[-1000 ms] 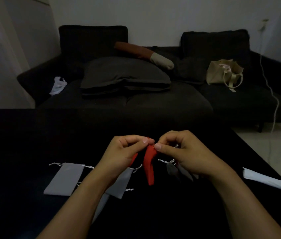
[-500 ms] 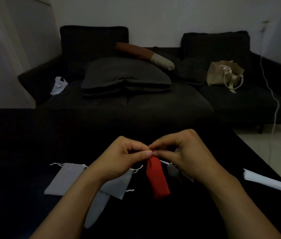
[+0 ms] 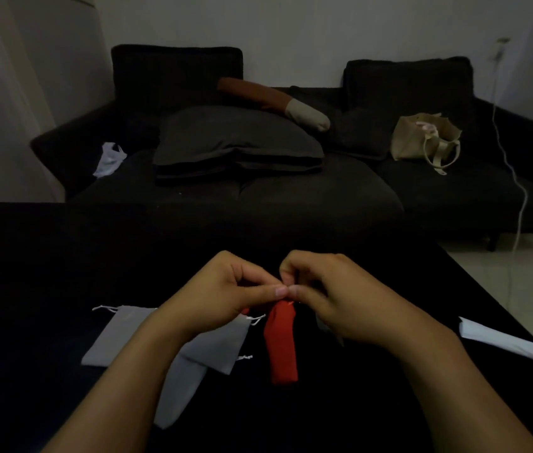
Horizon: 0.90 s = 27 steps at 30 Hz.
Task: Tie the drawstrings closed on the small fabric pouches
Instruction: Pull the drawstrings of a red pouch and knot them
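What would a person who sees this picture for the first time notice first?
First the red pouch, the only bright colour, at the near middle of the black table; the left hand and right hand pinch its top together. Next the grey pouches lying flat to its left. Behind, a beige tote bag sits on the dark sofa.

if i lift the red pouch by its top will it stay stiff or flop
Probably flop: the red pouch hangs limp and slightly bent below the left hand and right hand pinching its top. It looks thin and flat, so likely very light. Soft fabric seems unlikely to roll.
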Each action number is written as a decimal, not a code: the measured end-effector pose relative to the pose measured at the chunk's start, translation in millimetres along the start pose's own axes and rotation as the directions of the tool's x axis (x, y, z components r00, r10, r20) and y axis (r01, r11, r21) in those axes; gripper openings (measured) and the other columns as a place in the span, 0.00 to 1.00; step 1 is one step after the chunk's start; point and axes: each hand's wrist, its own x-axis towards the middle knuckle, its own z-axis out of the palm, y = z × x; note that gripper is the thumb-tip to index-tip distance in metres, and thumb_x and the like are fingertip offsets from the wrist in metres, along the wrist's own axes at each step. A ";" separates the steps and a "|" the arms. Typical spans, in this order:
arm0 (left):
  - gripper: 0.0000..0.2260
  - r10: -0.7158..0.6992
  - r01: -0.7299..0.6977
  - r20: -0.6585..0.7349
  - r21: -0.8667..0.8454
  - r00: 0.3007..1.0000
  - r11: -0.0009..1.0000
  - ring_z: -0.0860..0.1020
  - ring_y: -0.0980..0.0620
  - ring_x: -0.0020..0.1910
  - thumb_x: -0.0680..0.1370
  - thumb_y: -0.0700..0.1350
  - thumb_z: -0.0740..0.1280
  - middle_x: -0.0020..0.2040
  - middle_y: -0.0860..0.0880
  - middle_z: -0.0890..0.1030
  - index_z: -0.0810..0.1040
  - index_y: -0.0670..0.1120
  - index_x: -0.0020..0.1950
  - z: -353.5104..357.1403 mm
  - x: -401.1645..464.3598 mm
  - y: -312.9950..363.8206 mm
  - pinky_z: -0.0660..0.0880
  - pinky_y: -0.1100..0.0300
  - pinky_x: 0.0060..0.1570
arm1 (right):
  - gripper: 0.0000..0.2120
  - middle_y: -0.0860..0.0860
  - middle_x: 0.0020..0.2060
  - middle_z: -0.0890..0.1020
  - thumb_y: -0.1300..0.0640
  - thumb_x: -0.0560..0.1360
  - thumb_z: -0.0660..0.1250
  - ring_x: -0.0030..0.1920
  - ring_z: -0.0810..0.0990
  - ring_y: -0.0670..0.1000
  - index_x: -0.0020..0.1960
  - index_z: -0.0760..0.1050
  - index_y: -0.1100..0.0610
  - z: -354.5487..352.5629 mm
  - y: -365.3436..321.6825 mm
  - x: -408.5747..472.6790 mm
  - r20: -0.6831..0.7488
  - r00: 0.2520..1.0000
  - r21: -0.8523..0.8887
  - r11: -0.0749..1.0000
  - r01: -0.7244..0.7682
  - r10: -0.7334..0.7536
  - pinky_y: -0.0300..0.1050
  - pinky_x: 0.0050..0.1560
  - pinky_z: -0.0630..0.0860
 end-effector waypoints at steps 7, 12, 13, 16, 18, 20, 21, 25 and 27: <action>0.09 -0.056 0.045 -0.027 -0.310 0.998 0.950 0.85 0.51 0.40 0.68 0.46 0.77 0.41 0.42 0.86 0.86 0.43 0.45 1.8 -2.2 -3.1 0.79 0.64 0.40 | 0.03 0.51 0.32 0.79 0.55 0.80 0.65 0.32 0.75 0.55 0.46 0.75 0.50 -5.3 -1.6 -3.7 0.095 0.995 0.253 0.965 -0.064 0.041 0.55 0.36 0.74; 0.11 -0.087 0.051 -0.077 -0.382 0.993 0.923 0.86 0.50 0.41 0.65 0.45 0.80 0.43 0.41 0.86 0.85 0.50 0.46 4.0 -0.7 -2.2 0.79 0.63 0.39 | 0.07 0.54 0.32 0.83 0.62 0.73 0.72 0.33 0.80 0.51 0.51 0.79 0.57 -9.7 5.1 -6.2 -0.027 0.996 0.519 0.853 -0.059 0.085 0.46 0.38 0.77; 0.12 -0.085 0.045 -0.088 -0.384 0.992 0.922 0.86 0.50 0.42 0.65 0.45 0.79 0.44 0.41 0.86 0.85 0.51 0.46 3.8 -0.4 -1.8 0.79 0.63 0.40 | 0.10 0.55 0.32 0.84 0.64 0.72 0.72 0.33 0.81 0.50 0.52 0.80 0.58 -12.0 8.2 -7.2 -0.029 0.993 0.557 0.827 -0.077 0.112 0.42 0.38 0.78; 0.11 -0.088 0.041 -0.115 -0.355 0.990 0.934 0.86 0.48 0.47 0.66 0.46 0.77 0.46 0.41 0.86 0.85 0.50 0.49 4.3 0.4 -0.3 0.79 0.63 0.42 | 0.09 0.58 0.34 0.85 0.66 0.70 0.74 0.34 0.83 0.51 0.48 0.83 0.59 -17.5 15.3 -9.9 -0.046 0.989 0.478 0.872 -0.103 0.142 0.39 0.39 0.80; 0.10 -0.087 0.047 -0.121 -0.303 0.989 0.952 0.86 0.48 0.47 0.68 0.45 0.76 0.46 0.41 0.87 0.86 0.48 0.49 5.8 0.5 0.4 0.79 0.64 0.43 | 0.04 0.55 0.34 0.86 0.63 0.70 0.76 0.35 0.84 0.51 0.43 0.85 0.57 -17.6 16.2 -9.8 -0.089 0.988 0.347 0.934 -0.088 0.126 0.42 0.41 0.81; 0.10 -0.066 0.033 -0.141 -0.225 0.988 0.974 0.86 0.48 0.45 0.69 0.45 0.74 0.45 0.42 0.87 0.86 0.45 0.49 7.6 0.6 0.9 0.79 0.65 0.43 | 0.02 0.50 0.35 0.86 0.60 0.70 0.76 0.38 0.84 0.46 0.41 0.85 0.53 -15.0 11.5 -8.2 -0.122 0.991 0.246 0.969 -0.030 0.062 0.39 0.42 0.80; 0.10 -0.053 0.024 -0.151 -0.188 0.987 0.982 0.86 0.49 0.45 0.70 0.44 0.74 0.45 0.42 0.87 0.86 0.44 0.49 8.3 0.9 1.0 0.79 0.64 0.43 | 0.02 0.47 0.36 0.85 0.58 0.70 0.76 0.39 0.83 0.43 0.41 0.85 0.52 -13.2 8.3 -6.8 -0.137 0.990 0.189 0.982 0.010 0.016 0.37 0.43 0.78; 0.10 -0.038 0.023 -0.130 -0.119 0.991 0.993 0.85 0.49 0.45 0.71 0.44 0.72 0.45 0.43 0.87 0.86 0.42 0.49 10.5 0.1 1.7 0.79 0.64 0.44 | 0.04 0.44 0.39 0.81 0.54 0.70 0.77 0.41 0.80 0.41 0.44 0.85 0.48 -4.0 -3.1 -0.8 -0.181 0.980 0.013 0.996 0.090 -0.086 0.36 0.42 0.76; 0.09 -0.036 0.026 -0.090 -0.102 0.995 0.994 0.85 0.49 0.45 0.70 0.44 0.72 0.45 0.43 0.87 0.86 0.43 0.48 11.1 -0.5 1.9 0.78 0.64 0.44 | 0.04 0.45 0.39 0.82 0.55 0.69 0.77 0.41 0.81 0.42 0.44 0.85 0.49 -2.1 -3.0 0.0 -0.211 0.975 0.036 0.996 0.083 -0.074 0.40 0.43 0.78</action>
